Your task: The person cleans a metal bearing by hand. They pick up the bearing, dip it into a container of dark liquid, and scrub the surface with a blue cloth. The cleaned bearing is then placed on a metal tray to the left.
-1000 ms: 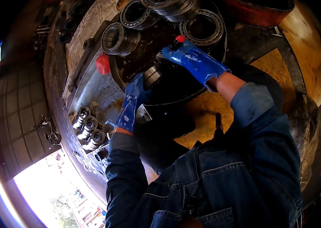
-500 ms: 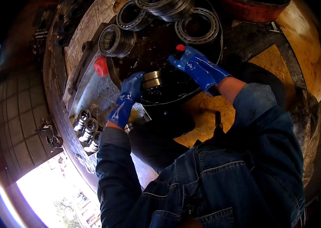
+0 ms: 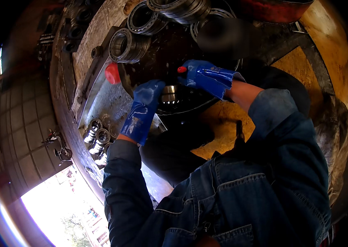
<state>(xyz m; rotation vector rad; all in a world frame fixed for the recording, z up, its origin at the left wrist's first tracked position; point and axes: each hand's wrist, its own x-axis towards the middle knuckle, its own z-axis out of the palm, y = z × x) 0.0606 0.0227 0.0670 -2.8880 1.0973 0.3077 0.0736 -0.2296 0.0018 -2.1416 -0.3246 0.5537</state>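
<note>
My left hand [image 3: 146,99], in a blue rubber glove, is closed on the side of a short shiny roller bearing [image 3: 169,94] over a round, dark, wet-looking pan [image 3: 137,75]. Its left part is hidden behind the fingers. My right hand [image 3: 200,74], gloved in the same blue, sits just up and right of the bearing. Its fingers are curled round a small red-ended thing [image 3: 181,69]; the rest of that is covered by the glove, and I cannot tell its kind.
Large bearing rings [image 3: 126,46] stand stacked along the pan's far side. A red bowl-like object [image 3: 112,73] rests at the pan's left. Several small bearings [image 3: 100,136] lie in rows on the metal sheet at left. A red tub [image 3: 275,11] stands at the far right.
My right hand has come nearer and to the left, bringing the red-ended thing close to the bearing. My left hand has shifted slightly right and nearer, still holding the bearing.
</note>
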